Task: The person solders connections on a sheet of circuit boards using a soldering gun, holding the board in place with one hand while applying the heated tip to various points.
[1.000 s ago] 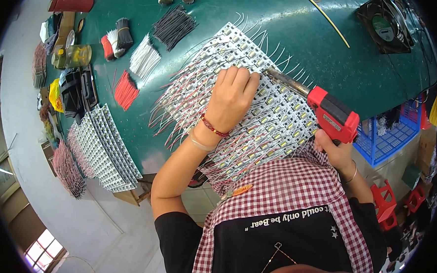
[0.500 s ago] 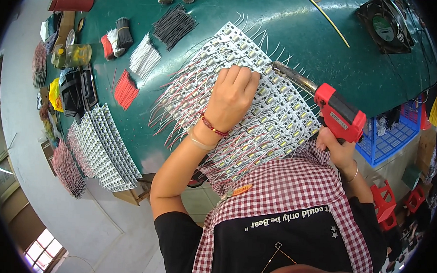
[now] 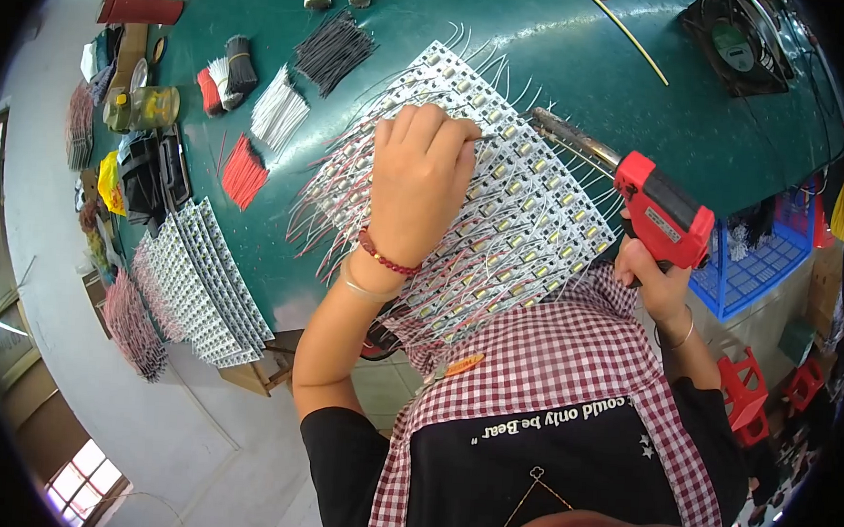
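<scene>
At the left edge of the green desk lies a stack of light boards, with a clear jar beyond it. Next to the right come loose piles of red wires, white wires and, farther off, black wires.

The left hand is over the left half of a wide sheet of light boards, back of the hand up. Its thumb and first finger press together and seem to pinch a thin dark wire, which juts out to the right across the sheet; the wire's other end is hidden. The sheet lies mid-desk, its longer side slanting from far left to near right, its near edge meeting the checked apron.

Just right of the pinched fingers, and slightly farther off, is the tip of a red and black soldering gun. Its long axis runs from that tip back to the near right, where the right hand has its fingers wrapped around the handle. The tip is by the sheet's far right edge, apart from the left fingers; whether it touches the sheet I cannot tell. Of the two hands, the left is nearer the dark wire
</scene>
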The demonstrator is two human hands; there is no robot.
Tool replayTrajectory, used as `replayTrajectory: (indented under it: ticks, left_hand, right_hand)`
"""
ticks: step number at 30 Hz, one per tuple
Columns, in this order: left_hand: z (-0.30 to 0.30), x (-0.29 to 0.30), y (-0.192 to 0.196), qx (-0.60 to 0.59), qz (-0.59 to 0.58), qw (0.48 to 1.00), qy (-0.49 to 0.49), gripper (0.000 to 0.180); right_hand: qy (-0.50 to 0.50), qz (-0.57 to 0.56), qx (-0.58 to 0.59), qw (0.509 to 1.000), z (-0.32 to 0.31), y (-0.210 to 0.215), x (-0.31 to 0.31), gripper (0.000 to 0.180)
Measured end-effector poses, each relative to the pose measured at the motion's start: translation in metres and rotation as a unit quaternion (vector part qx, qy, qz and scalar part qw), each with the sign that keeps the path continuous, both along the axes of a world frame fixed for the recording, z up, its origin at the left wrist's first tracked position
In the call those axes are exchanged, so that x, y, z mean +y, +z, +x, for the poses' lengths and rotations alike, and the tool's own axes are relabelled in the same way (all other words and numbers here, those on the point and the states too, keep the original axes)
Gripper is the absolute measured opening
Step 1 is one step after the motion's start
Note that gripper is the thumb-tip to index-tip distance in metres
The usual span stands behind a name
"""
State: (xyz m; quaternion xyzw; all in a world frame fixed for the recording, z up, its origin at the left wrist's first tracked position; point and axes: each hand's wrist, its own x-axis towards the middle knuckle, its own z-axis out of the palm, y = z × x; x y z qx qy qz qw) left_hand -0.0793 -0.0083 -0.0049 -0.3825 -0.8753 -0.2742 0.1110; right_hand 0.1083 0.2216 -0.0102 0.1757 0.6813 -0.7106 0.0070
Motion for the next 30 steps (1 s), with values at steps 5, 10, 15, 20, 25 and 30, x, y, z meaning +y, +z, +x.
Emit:
replayTrajectory:
  ticks: [5,10,15,20,25,30]
  left_hand:
    - [0.052,0.016,0.019,-0.369,0.156,0.916,-0.024,0.007]
    - [0.093,0.03,0.022,-0.577,0.212,0.788,-0.02,0.004]
    - [0.103,0.031,0.022,-0.601,0.231,0.765,-0.009,0.006]
    - [0.109,0.031,0.016,-0.601,0.245,0.761,-0.004,0.007]
    - [0.113,0.033,0.016,-0.597,0.217,0.772,0.005,0.005]
    - [0.11,0.032,0.015,-0.462,0.152,0.874,-0.01,0.006]
  right_hand:
    - [0.041,-0.036,0.004,0.998,-0.014,0.011,-0.004,0.042]
    - [0.11,-0.038,0.018,0.993,-0.023,0.026,-0.024,0.037]
    - [0.141,0.043,0.027,0.989,-0.022,0.024,-0.026,0.021]
    - [0.103,0.089,0.043,0.99,-0.012,0.01,-0.028,0.016]
    - [0.072,0.037,0.017,0.997,-0.014,0.019,-0.031,0.013]
    - [0.079,0.053,0.031,0.995,-0.017,0.02,-0.03,0.009]
